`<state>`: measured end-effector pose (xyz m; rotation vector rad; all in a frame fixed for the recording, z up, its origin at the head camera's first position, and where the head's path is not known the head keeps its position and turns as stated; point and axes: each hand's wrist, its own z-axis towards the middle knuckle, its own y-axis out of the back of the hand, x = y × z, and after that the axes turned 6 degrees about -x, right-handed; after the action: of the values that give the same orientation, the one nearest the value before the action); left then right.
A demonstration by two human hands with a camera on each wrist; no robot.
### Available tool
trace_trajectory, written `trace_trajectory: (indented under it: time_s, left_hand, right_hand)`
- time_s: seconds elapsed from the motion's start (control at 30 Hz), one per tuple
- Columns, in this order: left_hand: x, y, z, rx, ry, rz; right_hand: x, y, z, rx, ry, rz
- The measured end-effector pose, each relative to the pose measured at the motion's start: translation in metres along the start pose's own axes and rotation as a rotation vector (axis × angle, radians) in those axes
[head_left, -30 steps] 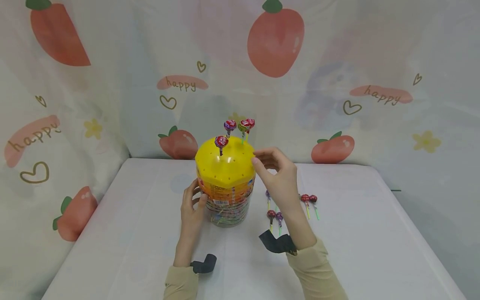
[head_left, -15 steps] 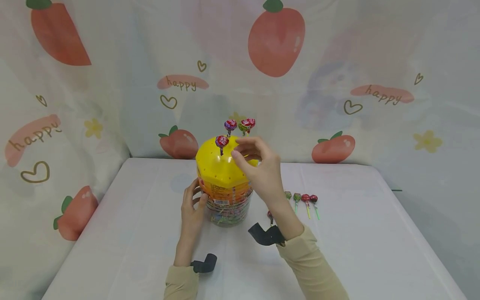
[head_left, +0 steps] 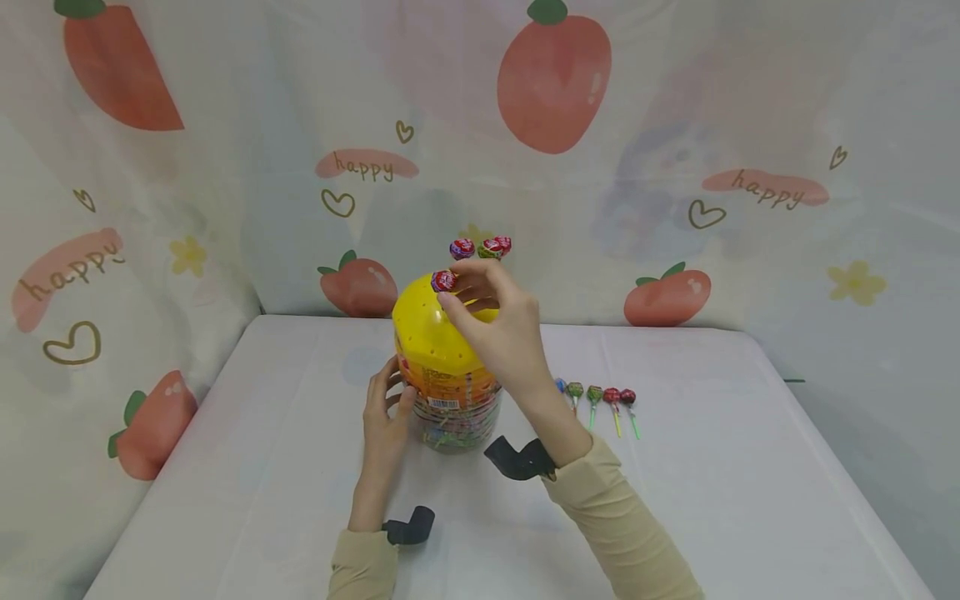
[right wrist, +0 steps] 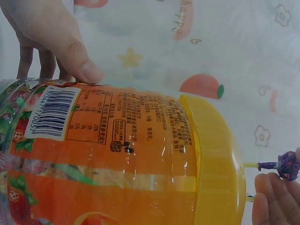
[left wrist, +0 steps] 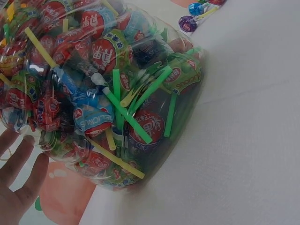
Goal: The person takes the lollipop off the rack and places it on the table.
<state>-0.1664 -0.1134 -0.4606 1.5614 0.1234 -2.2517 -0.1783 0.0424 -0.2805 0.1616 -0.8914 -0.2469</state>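
L hand [head_left: 386, 417] grips jar [head_left: 452, 421]: thumb on front, fingers round the L side. R hand [head_left: 510, 333] has thumb + index either side of the front lolly [head_left: 443, 282]; can't tell if it's pinched or just framed.

Head cam: jar upright on table [head_left: 285, 467], approx centre, yellow lid [head_left: 435, 333] on top w/ small holes. Front lolly stands on lid; purple/red rear lolly [head_left: 462, 248] and green rear lolly [head_left: 490, 247] behind it, plus a red one overlapping the green. R hand blocks the R side of lid + part of jar. R forearm cuts across the view; to its R, row of loose lollies [head_left: 611, 397] on table, blue one partly hidden. Black wrist straps [head_left: 411, 527] on both arms, tan sleeves [head_left: 626, 517]. Backdrop [head_left: 555, 225] reads "happy" x3, w/ hearts + strawberries. Table rear edge well behind jar; L and R edges well apart from it, surface runs L, R + toward the person.

L wrist cam: clear jar base packed w/ lollies, green + yellow sticks. Blue wrapper [left wrist: 93, 119] reads approx "DELICIOUS". Fingertips at jar wall. Couple of loose lollies top edge, near jar; table surface to the R.

R wrist cam: jar sideways in frame. Orange label [right wrist: 154, 136] has barcode [right wrist: 51, 114] + Chinese print, too small to read reliably. L thumb on label edge. Purple lolly on yellow stick sticks out of lid, R fingers right by it; 2nd stick part-hidden.
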Motion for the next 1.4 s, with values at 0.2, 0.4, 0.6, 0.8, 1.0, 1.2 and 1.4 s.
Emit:
trace_trajectory:
  time_s: [0.2,0.4,0.6,0.8,1.0,1.2,1.4]
  left_hand:
    - [0.014,-0.003,0.002,-0.009,0.005,-0.005]
    - [0.016,-0.003,0.002,-0.017,-0.024,-0.001]
    - [0.014,-0.002,0.001,-0.018,-0.018,0.000]
    - [0.015,-0.002,0.001,-0.018,-0.018,0.003]
    - [0.016,-0.002,0.001,-0.012,-0.019,0.001]
    - [0.016,-0.002,0.001,-0.008,-0.020,-0.005]
    - [0.016,-0.001,0.001,-0.011,-0.034,-0.003]
  right_hand:
    - [-0.001,-0.004,0.001,0.001,0.000,-0.004]
    - [-0.001,-0.005,0.001,-0.006,0.002,0.000]
    - [0.000,-0.005,0.001,-0.017,0.000,-0.011]
    - [0.002,-0.004,0.002,-0.034,0.034,-0.004]
    - [0.004,-0.002,0.002,-0.064,0.066,0.001]
    - [0.007,0.005,-0.003,-0.093,0.068,0.002]
    - [0.006,0.013,-0.012,-0.120,0.064,0.004]
